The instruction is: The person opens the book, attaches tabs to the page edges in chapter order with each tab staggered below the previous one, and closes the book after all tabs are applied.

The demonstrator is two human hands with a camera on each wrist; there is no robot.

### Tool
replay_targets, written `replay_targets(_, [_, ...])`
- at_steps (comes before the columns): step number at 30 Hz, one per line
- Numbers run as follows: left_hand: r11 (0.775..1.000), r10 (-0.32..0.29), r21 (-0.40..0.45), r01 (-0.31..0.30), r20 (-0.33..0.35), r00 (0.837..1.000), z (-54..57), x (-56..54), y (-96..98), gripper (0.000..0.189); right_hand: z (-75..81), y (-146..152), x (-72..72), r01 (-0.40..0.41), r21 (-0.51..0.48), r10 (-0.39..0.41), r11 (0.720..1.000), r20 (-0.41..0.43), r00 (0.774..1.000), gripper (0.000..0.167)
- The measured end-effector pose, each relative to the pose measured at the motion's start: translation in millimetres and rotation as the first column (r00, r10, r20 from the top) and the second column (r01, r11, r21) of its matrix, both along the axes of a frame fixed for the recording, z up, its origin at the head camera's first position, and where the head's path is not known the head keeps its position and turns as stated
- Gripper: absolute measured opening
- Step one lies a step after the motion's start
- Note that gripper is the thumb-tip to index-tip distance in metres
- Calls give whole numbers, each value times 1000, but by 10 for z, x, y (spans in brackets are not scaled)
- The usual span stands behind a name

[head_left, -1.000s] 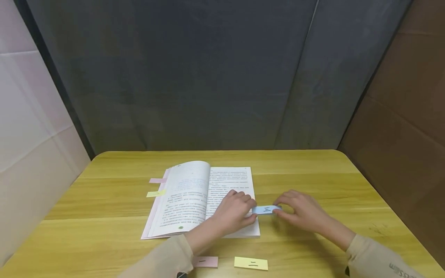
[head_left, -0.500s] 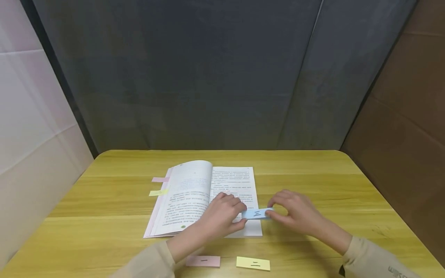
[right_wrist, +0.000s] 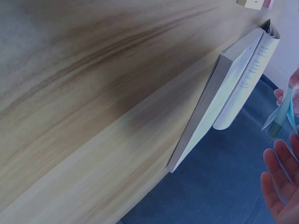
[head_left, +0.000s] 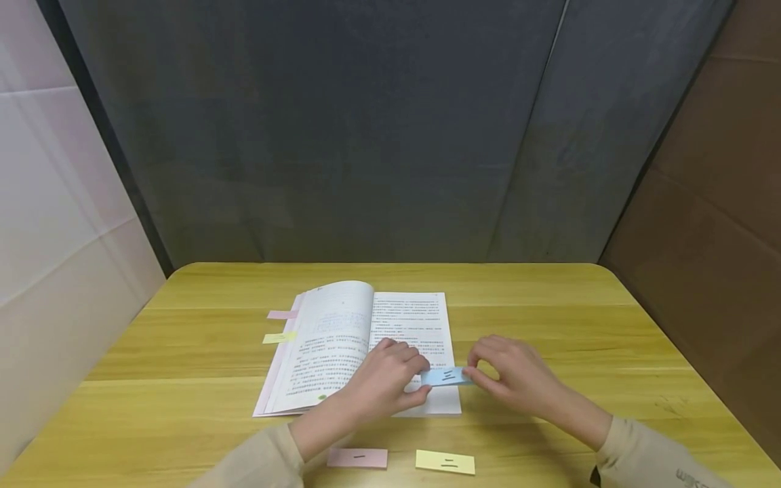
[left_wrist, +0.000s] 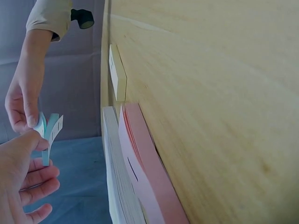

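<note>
A small blue sticky note pad [head_left: 447, 376] marked with three dark strokes is held over the lower right page of an open book [head_left: 415, 318]. My left hand [head_left: 390, 376] pinches its left end, the other fingers spread loosely. At the right end, my right hand [head_left: 512, 373] grips it between thumb and forefinger. In the left wrist view, the sheets of the blue pad [left_wrist: 52, 133] stand apart, with a pale leaf splayed near the right fingertips. The right wrist view also shows the pad [right_wrist: 280, 116] fanned out between both hands.
Near the front table edge lie a pink sticky note pad [head_left: 357, 458] with one stroke and a yellow pad [head_left: 445, 462] with two. A pink tab [head_left: 282, 314] and a yellow tab [head_left: 278, 337] stick out from the book's left side. A dark curtain [head_left: 366, 135] hangs behind the table.
Both hands have moved left with the blue pad, from the book's right edge to over its right page. In the last half second they have shifted only slightly.
</note>
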State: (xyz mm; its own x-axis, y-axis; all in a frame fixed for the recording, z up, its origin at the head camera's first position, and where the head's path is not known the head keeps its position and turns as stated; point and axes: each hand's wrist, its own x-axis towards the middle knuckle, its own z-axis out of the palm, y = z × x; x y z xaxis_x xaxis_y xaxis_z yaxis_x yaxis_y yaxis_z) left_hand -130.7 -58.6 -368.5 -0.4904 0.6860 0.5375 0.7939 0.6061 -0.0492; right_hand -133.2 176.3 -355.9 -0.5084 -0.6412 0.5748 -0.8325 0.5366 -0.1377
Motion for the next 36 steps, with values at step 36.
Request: replay_targets(36, [997,-46,-57,46,3,999,-75,-13,3,22,15,-58,-3,-70,-40,64,997,-126,990,10])
